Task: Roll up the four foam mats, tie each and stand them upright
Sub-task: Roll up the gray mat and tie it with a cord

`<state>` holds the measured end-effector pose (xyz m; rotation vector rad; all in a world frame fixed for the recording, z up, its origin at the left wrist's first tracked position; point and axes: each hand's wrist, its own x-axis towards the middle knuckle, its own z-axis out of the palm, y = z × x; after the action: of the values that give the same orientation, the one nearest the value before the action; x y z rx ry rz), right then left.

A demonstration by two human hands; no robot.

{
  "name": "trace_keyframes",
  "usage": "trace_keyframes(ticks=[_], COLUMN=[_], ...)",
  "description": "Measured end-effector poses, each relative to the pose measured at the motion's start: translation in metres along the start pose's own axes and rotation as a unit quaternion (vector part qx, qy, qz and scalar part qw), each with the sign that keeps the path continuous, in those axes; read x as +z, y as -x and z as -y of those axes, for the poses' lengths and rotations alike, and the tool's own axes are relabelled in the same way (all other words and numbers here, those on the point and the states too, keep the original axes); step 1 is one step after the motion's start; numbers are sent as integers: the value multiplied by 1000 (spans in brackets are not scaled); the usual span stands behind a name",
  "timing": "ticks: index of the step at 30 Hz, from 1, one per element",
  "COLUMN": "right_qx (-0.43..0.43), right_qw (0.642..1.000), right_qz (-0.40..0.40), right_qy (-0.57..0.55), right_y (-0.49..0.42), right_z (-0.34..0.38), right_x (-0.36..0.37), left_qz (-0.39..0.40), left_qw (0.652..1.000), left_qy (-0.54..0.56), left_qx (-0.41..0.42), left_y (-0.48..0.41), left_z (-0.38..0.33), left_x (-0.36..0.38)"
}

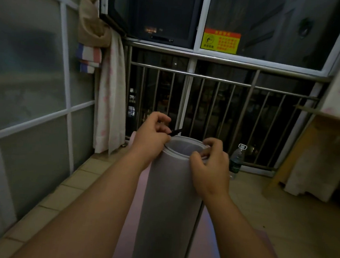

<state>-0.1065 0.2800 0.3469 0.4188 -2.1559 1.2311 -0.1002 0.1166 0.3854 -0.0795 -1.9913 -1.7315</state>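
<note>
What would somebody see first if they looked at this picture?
The big rolled grey mat in the middle, with both hands at its top: the left hand pinches a black strap, the right hand grips the rim. After that, the yellow and red sign on the window above.

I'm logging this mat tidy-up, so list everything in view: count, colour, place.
Rolled foam mat: one, grey, upright, centre.
Flat foam mat: one, pink, floor under the roll.
Strap: one, black, at the roll's top rim.
Water bottle: one, clear, floor right of roll.
Warning sticker: one, yellow-red, on window.
Railing: one, silver, behind the roll.
Curtain: one, white, left of railing.
Left hand: fingers pinch the strap.
Right hand: fingers grip the roll's rim.
</note>
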Motion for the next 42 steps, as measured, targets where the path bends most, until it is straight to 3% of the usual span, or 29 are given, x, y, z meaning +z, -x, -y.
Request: trace_keyframes(ticks=[5,12,16,22,36,39,42], right_qx=[16,48,37,30,33,56,77], right_qw=[998,981,965,949,953,978,990], right_qz=[42,174,253,305,291,201,110], right_qy=[43,75,66,77,73,22,-35], right_y=[-11,-34,-40,-43,-45,-35,-26], right_z=[6,9,17,21,32,31,32], right_x=[-13,-20,-21,-15,-14,-7,4], left_qz=[5,29,57,109,132,109,22], left_qw=[999,997,997,992,989,993,1000], left_qy=[11,1,26,57,62,39,-1], left_qx=[37,67,54,31,15,13,14], left_y=[5,5,4,4,8,7,2], left_z=[4,9,10,9,6,8,11], left_x=[13,17,8,0,-10,-11,-12])
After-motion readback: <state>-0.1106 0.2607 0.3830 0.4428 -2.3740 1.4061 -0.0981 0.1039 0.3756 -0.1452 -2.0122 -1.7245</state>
